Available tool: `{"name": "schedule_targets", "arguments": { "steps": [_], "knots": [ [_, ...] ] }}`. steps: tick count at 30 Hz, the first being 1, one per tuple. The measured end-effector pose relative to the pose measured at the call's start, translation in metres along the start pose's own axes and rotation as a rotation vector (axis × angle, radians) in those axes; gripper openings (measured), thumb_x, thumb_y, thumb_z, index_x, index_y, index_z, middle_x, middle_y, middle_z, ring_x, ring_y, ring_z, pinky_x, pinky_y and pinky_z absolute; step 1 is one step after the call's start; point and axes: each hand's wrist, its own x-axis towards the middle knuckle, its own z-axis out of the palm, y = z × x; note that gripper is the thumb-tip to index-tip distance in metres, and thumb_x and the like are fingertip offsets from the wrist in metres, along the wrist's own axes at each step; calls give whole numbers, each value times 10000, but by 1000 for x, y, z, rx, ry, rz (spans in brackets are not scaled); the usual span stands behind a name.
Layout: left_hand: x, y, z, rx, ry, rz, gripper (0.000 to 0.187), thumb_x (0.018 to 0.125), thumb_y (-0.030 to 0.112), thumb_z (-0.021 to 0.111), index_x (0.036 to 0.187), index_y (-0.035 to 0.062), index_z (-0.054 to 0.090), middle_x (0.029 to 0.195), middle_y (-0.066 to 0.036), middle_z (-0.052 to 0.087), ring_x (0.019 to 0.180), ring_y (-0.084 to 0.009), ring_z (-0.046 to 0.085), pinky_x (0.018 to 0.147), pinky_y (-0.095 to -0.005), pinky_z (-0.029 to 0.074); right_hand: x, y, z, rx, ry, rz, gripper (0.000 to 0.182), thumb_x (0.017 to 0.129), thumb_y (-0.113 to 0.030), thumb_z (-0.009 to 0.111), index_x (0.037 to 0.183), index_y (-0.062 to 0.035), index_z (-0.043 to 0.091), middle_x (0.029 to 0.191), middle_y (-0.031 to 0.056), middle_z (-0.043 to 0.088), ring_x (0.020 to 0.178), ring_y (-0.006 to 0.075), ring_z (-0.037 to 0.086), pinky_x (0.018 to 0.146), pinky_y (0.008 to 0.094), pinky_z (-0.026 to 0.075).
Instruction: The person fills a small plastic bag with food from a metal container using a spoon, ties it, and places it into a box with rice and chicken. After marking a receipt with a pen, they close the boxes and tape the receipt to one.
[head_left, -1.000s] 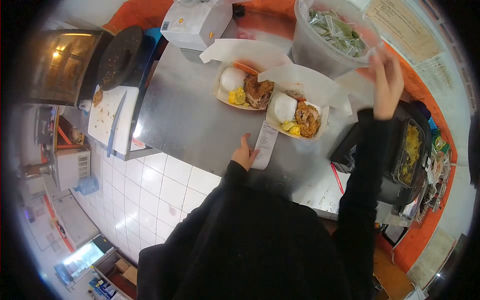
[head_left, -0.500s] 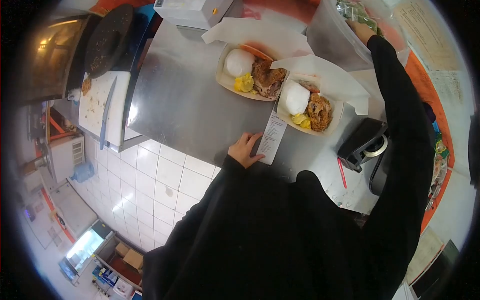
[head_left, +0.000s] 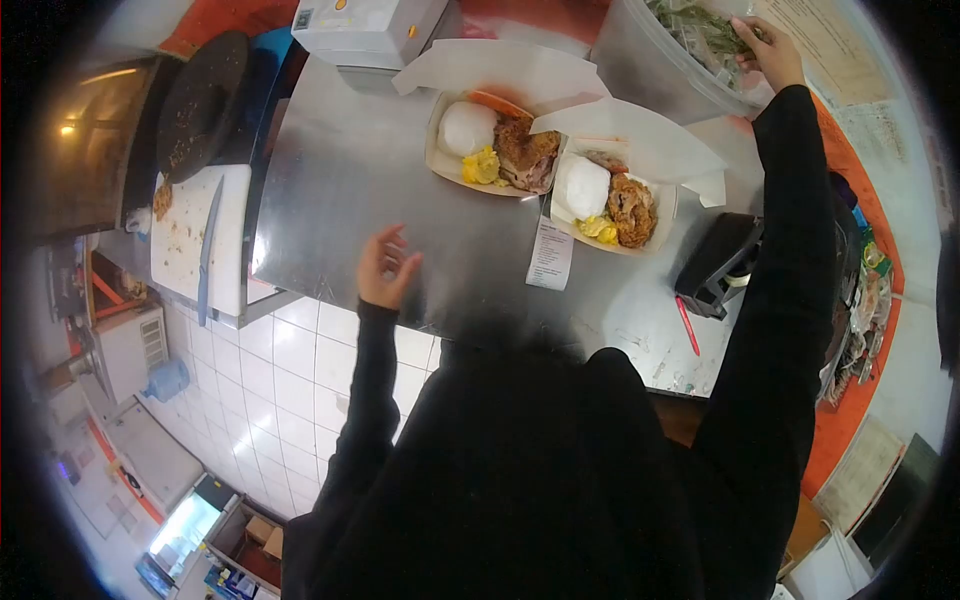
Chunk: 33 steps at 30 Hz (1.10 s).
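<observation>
My right hand (head_left: 770, 52) is at the rim of a clear plastic bin (head_left: 640, 60) at the upper right, fingers pinched on a clear plastic packet with green contents (head_left: 733, 35). More such packets (head_left: 690, 25) lie inside the bin. My left hand (head_left: 385, 268) hovers near the counter's front edge, slightly blurred, fingers apart and nothing in them. Two open paper food boxes stand side by side: the left box (head_left: 436, 160) and the right box (head_left: 662, 205). Each holds white rice (head_left: 468, 128), a yellow portion (head_left: 597, 229) and fried chicken (head_left: 632, 210). A printed receipt (head_left: 550, 255) lies before them.
On the steel counter (head_left: 340, 150) are a black tape dispenser (head_left: 718, 262), a red pen (head_left: 687, 325) and a white box (head_left: 370, 30). At the left, a knife (head_left: 209, 250) lies on a white cutting board (head_left: 180, 265), below a dark round board (head_left: 203, 100).
My left hand has lifted off the receipt and moved left. My right hand has drawn back from inside the bin to its right rim with a packet.
</observation>
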Motion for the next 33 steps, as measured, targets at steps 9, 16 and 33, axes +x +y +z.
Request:
{"name": "schedule_targets", "arguments": {
  "steps": [9,16,33],
  "knots": [
    [47,87,35,-89,24,229,263,706,19,611,962,36,553,729,-21,537,638,-74,515,541,-175,402,-40,-28,-8,-344,245,-351,221,751,-166,613,960,-92,607,794,42,600,670,76,545,595,213,449],
    [71,151,73,-4,-147,435,228,732,15,577,958,32,547,738,-38,558,653,-87,532,544,-188,421,-76,-56,19,101,428,-291,422,741,-167,619,1120,-60,469,910,50,576,818,120,538,653,226,439],
    [100,122,115,-696,-223,53,220,785,50,533,994,9,479,859,-72,542,675,-107,530,571,-201,434,-214,-81,139,997,286,125,230,740,50,537,943,-32,466,936,47,538,873,124,517,746,239,412]
  ]
}}
